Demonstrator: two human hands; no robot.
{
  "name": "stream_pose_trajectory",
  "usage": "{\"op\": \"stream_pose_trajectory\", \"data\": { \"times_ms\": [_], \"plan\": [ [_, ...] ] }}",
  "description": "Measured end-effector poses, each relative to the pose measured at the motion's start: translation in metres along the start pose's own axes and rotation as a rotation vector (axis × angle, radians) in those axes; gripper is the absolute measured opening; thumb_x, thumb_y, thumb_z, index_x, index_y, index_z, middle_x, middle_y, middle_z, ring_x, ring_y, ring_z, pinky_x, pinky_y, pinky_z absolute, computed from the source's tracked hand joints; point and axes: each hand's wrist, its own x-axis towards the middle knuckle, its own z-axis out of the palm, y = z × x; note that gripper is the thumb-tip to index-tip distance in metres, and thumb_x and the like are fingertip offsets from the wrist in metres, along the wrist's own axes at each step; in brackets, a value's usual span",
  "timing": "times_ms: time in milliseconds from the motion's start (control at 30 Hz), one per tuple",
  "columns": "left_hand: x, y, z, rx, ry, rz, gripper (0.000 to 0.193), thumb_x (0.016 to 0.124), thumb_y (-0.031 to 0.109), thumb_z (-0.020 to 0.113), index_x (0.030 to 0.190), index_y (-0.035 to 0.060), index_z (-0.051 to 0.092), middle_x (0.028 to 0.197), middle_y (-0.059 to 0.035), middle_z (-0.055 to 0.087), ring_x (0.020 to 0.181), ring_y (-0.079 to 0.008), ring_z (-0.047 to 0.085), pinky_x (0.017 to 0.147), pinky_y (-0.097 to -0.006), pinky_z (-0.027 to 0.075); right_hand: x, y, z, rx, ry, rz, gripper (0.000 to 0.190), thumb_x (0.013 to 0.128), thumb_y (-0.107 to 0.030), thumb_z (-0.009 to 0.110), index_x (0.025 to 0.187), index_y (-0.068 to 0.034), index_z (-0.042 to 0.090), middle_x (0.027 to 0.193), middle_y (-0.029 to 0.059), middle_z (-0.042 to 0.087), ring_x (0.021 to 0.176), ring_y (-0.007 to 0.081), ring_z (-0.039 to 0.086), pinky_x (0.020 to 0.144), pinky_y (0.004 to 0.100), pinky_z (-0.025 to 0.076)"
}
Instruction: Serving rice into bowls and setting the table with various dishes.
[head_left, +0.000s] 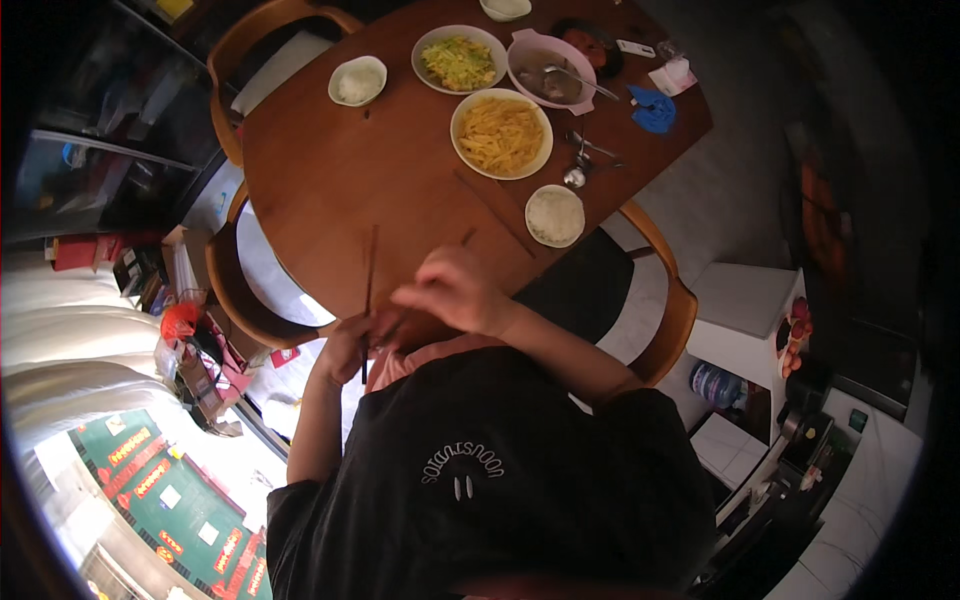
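Observation:
My left hand (349, 346) is closed around a dark wooden chopstick (370, 277) that points up over the table's near edge. Just right of it, my right hand (459, 291) is raised with curled fingers, blurred; a short dark stick end (469, 237) shows beyond it, and whether the hand holds it is unclear. Farther out stand a bowl of yellow strips of food (501, 135), a bowl of green and yellow food (459, 63) and a pink pot of soup (551, 73) with a ladle. Bowls of white rice (555, 215) (358, 82) stand right and left. Chopsticks (499, 214) lie beside the near rice.
Spoons (575, 176), a blue crumpled item (652, 109) and a tissue pack (673, 76) lie on the wooden table (337, 180). Wooden chairs (225, 285) (671, 322) stand at both sides. A white cabinet (739, 300) stands right, boxes and bags (202, 360) left.

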Motion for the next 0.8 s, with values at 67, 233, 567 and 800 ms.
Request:
{"op": "stream_pose_trajectory", "data": {
  "times_ms": [67, 233, 567, 800],
  "plan": [
    [0.003, 0.009, 0.003, -0.173, -0.34, -0.099, 0.04, 0.098, 0.036, 0.039, 0.11, 0.0019, 0.056, 0.089, -0.0161, 0.066, 0.05, -0.0055, 0.043, 0.041, -0.0172, 0.031, 0.007, 0.0, 0.002, 0.022, -0.234, -0.306, 0.027, 0.087, -0.014, 0.057, 0.114, -0.011, 0.061, 0.101, 0.0061, 0.054, 0.093, 0.0249, 0.053, 0.084, 0.0344, 0.045],
    [0.015, 0.032, 0.013, 0.083, 0.039, -0.237, 0.052, 0.095, 0.055, 0.037, 0.091, 0.006, 0.055, 0.06, 0.0014, 0.045, 0.044, -0.0023, 0.03, 0.037, -0.0163, 0.019, 0.021, 0.02, 0.026, 0.157, -0.379, -0.332, 0.035, 0.083, -0.023, 0.059, 0.117, -0.013, 0.058, 0.105, 0.0054, 0.053, 0.103, 0.0247, 0.052, 0.096, 0.038, 0.041],
    [0.055, 0.073, -0.033, 1.578, 0.287, 0.099, 0.05, 0.085, 0.039, 0.064, 0.117, 0.0023, 0.052, 0.104, -0.0162, 0.059, 0.098, -0.0276, 0.06, 0.083, -0.0411, 0.047, 0.014, 0.092, 0.065, -0.149, -1.025, 0.405, 0.017, 0.09, -0.022, 0.052, 0.094, -0.007, 0.057, 0.098, 0.0106, 0.061, 0.091, 0.0276, 0.06, 0.077, 0.0394, 0.049],
    [0.117, 0.112, -0.042, 1.629, 0.708, 0.393, 0.083, 0.086, 0.045, 0.059, 0.147, 0.0083, 0.017, 0.15, -0.0277, 0.011, 0.138, -0.0435, 0.013, 0.106, -0.0612, 0.017, 0.097, 0.227, 0.191, -0.322, -0.248, 0.681, 0.043, 0.083, -0.01, 0.046, 0.123, 0.007, 0.047, 0.108, 0.0175, 0.055, 0.089, 0.0283, 0.059, 0.076, 0.0364, 0.051]
  ]
}}
